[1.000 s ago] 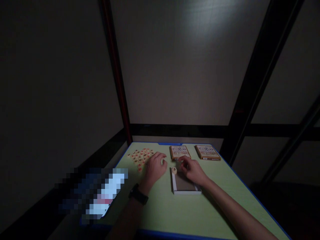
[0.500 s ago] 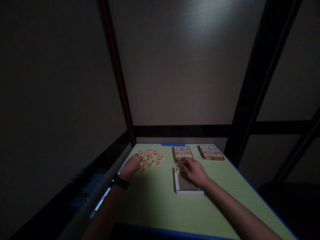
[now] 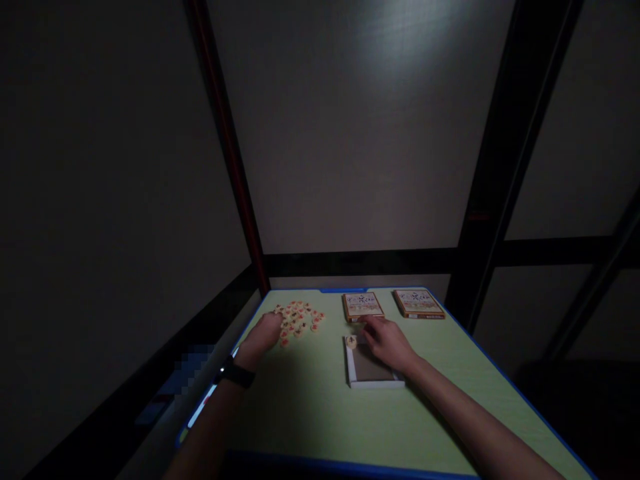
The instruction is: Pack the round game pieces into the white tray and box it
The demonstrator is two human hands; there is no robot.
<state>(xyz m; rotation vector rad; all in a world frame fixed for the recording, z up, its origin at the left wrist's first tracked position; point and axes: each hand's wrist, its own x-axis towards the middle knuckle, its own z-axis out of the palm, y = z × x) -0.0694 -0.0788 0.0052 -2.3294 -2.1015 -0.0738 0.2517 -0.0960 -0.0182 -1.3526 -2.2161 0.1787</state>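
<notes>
Head view: the single round piece [image 3: 351, 342] sits in the far left corner of a shallow open tray [image 3: 373, 367], lying flat with its dark character facing up; being a disc, it has no long axis. The tray's left wall runs from near to far and its near wall from left to right, but foreshortening hides which is the longer way. The right hand [image 3: 390, 343] is over the tray's far right part, its fingers bent and pointing left; I cannot tell whether they hold anything. The left hand [image 3: 265, 331], below a dark watch [image 3: 235, 373], reaches the left side of a loose cluster of pieces [image 3: 299, 327] with red and dark characters; its fingertips are hidden, so their grip cannot be told. At the far side lie a left printed box [image 3: 363, 305] and a right printed box [image 3: 419, 303], printed faces up, the right one set more askew. The pale green table [image 3: 310, 407] has a blue rim, and a lit screen [image 3: 203, 403] shows by its left edge. Beyond stand a dim grey wall [image 3: 350, 167] and a dark red post [image 3: 225, 127].
</notes>
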